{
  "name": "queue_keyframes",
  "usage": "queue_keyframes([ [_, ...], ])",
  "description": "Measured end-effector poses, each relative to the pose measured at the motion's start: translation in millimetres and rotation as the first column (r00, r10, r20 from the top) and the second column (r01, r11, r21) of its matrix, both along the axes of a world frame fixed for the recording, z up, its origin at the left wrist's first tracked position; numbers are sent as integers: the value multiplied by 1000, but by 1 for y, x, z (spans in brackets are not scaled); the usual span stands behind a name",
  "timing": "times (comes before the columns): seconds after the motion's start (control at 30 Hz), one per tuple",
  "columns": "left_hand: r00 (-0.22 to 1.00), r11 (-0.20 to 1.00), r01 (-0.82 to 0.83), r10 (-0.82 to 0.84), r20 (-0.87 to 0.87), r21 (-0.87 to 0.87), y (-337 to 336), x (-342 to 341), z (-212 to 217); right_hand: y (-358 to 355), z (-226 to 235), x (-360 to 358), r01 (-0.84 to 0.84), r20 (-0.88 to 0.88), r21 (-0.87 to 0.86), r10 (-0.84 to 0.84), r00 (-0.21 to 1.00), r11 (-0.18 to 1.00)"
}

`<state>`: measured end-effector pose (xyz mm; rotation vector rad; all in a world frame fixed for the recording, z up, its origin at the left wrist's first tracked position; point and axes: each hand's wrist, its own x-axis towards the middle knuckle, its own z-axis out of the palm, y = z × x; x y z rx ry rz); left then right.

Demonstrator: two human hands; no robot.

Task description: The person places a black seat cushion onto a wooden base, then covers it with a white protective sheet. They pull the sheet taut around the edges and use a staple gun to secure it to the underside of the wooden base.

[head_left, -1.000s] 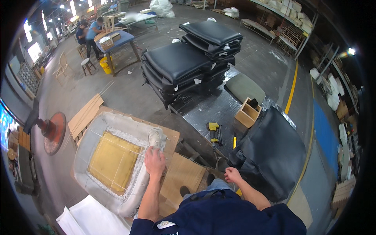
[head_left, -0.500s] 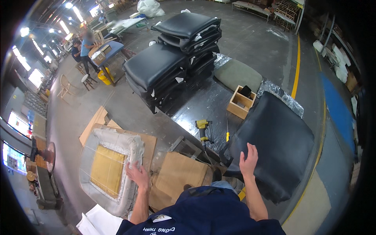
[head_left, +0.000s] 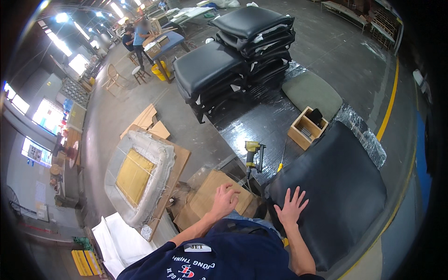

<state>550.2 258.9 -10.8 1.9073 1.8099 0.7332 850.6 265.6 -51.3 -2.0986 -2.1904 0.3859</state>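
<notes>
Fingers spread, my right hand (head_left: 290, 207) lies flat on the left part of a black upholstered seat cushion (head_left: 338, 191). My left hand (head_left: 226, 199) hovers over a cardboard box (head_left: 212, 189), its fingers loosely bent and apart, holding nothing. Beyond the box, a yellow and black staple gun (head_left: 252, 156) stands on the dark work table (head_left: 233, 135). A screwdriver with a yellow handle (head_left: 280, 167) lies between the gun and the cushion. To my left rests a grey-white padded seat frame with a yellow centre panel (head_left: 135, 175).
Black cushions (head_left: 254, 23) are stacked at the far side of the table. A wooden box (head_left: 305, 128) with compartments sits near a grey-green pad (head_left: 311, 93). White cloth (head_left: 119, 242) lies at the lower left. People (head_left: 140, 35) work at a blue table (head_left: 168, 43) in the distance.
My right hand has come down onto the black cushion. My left hand has left the padded seat frame and moved right, over the cardboard box. The view has turned left.
</notes>
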Motion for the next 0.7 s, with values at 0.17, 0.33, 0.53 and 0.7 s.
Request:
queue_keyframes([
  [0.17,1000,999,8,-8,14,-49,19,19,2,4,-3,10,-4,-136,4,5,991,1000],
  [0.33,995,989,67,-56,86,-128,36,37,9,6,-1,21,106,-533,169,1,846,980],
  [0.53,983,983,149,-136,124,-106,53,56,8,9,22,40,396,-688,269,-112,717,878],
  [0.7,960,973,231,-227,162,-9,70,63,-6,17,52,51,437,-689,236,-168,705,868],
])
